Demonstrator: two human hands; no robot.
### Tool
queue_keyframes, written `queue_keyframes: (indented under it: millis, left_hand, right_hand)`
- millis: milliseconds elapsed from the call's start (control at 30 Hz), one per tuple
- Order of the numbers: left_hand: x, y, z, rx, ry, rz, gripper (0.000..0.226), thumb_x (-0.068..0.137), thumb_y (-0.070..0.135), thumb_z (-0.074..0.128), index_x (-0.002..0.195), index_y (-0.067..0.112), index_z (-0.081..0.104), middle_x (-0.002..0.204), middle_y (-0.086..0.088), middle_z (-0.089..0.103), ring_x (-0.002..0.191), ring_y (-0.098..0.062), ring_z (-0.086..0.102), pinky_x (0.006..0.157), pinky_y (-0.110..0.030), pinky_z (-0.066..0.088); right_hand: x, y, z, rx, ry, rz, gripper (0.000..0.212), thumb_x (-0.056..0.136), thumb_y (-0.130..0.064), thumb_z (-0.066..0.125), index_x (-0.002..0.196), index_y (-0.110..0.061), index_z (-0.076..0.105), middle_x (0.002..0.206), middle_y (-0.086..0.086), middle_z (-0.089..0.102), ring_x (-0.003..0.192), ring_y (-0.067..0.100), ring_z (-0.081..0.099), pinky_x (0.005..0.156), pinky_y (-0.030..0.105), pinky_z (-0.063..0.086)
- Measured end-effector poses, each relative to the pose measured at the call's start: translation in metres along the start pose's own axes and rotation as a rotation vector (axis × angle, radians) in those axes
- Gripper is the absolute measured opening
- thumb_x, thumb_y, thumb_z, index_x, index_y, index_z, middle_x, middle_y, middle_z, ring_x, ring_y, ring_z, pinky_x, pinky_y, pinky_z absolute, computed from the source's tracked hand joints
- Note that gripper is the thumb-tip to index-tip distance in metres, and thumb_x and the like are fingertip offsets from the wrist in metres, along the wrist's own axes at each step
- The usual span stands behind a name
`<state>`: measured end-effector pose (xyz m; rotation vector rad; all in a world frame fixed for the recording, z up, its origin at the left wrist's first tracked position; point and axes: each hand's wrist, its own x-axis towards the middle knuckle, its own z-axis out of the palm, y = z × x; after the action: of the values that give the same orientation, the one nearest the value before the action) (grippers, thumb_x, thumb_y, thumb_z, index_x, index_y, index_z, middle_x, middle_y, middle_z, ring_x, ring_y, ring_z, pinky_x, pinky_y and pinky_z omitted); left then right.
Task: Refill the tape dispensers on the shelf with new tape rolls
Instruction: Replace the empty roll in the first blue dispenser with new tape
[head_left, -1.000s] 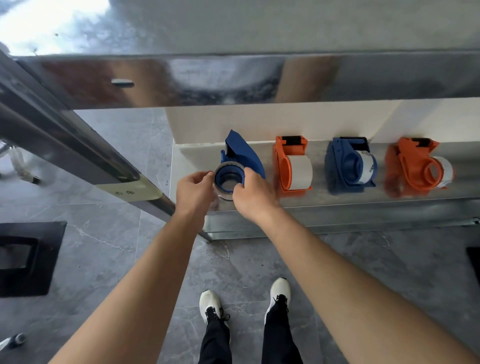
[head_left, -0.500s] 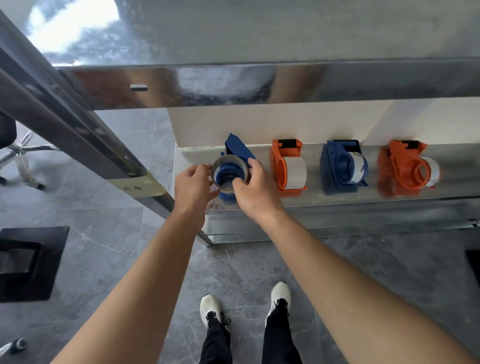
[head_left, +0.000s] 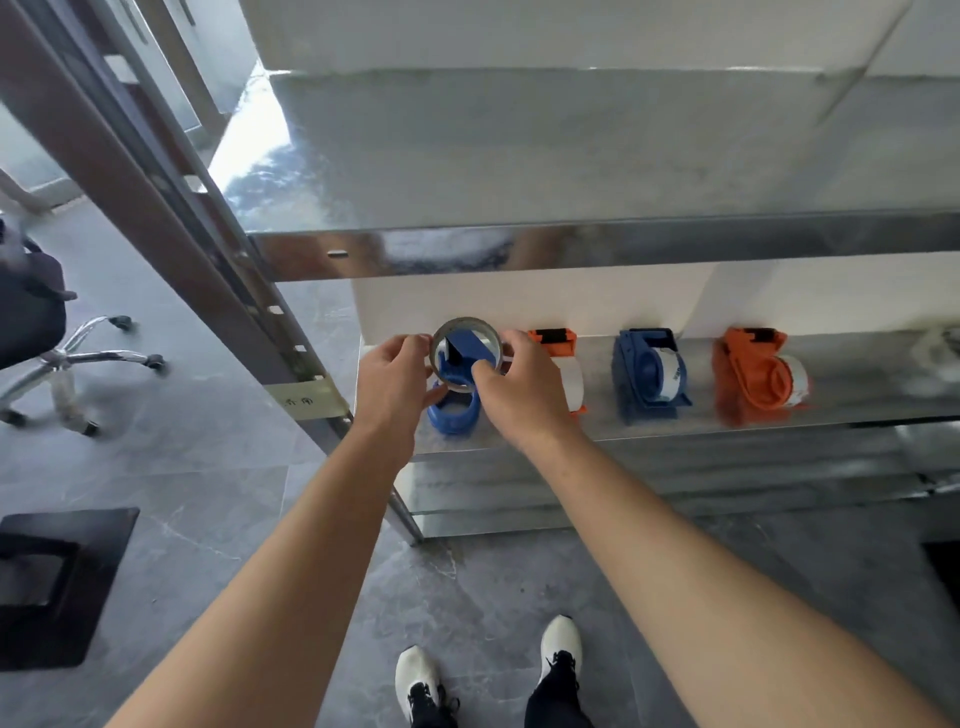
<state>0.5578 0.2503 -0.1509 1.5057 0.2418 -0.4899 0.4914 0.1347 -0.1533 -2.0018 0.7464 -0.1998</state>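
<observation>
L hand & R hand each pinch the clear tape roll by its rim, hole axis toward cam. It sits just above the blue dispenser at the shelf's left end.

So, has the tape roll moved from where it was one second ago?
Yes. One second ago the tape roll ringed the blue dispenser's hub; now it is raised above that hub, toward the back wall.
</observation>
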Motion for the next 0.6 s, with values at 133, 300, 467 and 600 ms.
queue_keyframes:
  millis: [133, 300, 467, 600]
  left_hand:
    - [-0.015, 0.012, 0.002, -0.01, -0.026, 0.041, 0.021, 0.103, 0.012, 0.053, 0.105, 0.008, 0.074, 0.114, -0.013, 0.077, 0.12, -0.035, 0.071, 0.096, -0.046, 0.064]
    - [-0.029, 0.027, -0.004, -0.005, -0.042, 0.103, 0.021, 0.106, 0.013, 0.054, 0.102, 0.012, 0.074, 0.104, -0.005, 0.075, 0.111, -0.028, 0.071, 0.086, -0.038, 0.064]
    - [-0.041, 0.041, -0.009, 0.007, -0.092, 0.131, 0.023, 0.105, 0.01, 0.053, 0.093, 0.014, 0.073, 0.093, -0.001, 0.074, 0.096, -0.023, 0.069, 0.086, -0.037, 0.063]
    - [-0.046, 0.045, -0.008, 0.03, -0.147, 0.128, 0.024, 0.105, 0.01, 0.054, 0.091, 0.014, 0.073, 0.087, 0.0, 0.076, 0.095, -0.024, 0.071, 0.092, -0.041, 0.062]
  right_hand:
    - [-0.009, -0.011, -0.011, 0.008, 0.034, -0.034, 0.035, 0.092, -0.023, 0.061, 0.127, -0.017, 0.062, 0.12, 0.0, 0.066, 0.105, 0.017, 0.061, 0.085, 0.029, 0.05]
    - [-0.022, -0.027, -0.016, 0.045, 0.05, -0.064, 0.037, 0.089, -0.029, 0.06, 0.124, -0.02, 0.062, 0.118, 0.0, 0.066, 0.103, 0.019, 0.064, 0.091, 0.037, 0.056]
    - [-0.035, -0.036, -0.021, 0.094, 0.103, -0.068, 0.027, 0.089, -0.021, 0.062, 0.116, -0.018, 0.065, 0.109, 0.001, 0.068, 0.097, 0.019, 0.065, 0.085, 0.036, 0.056]
    - [-0.043, -0.036, -0.027, 0.197, 0.153, -0.015, 0.021, 0.091, -0.019, 0.06, 0.112, -0.017, 0.066, 0.101, -0.002, 0.069, 0.09, 0.016, 0.063, 0.074, 0.028, 0.049]
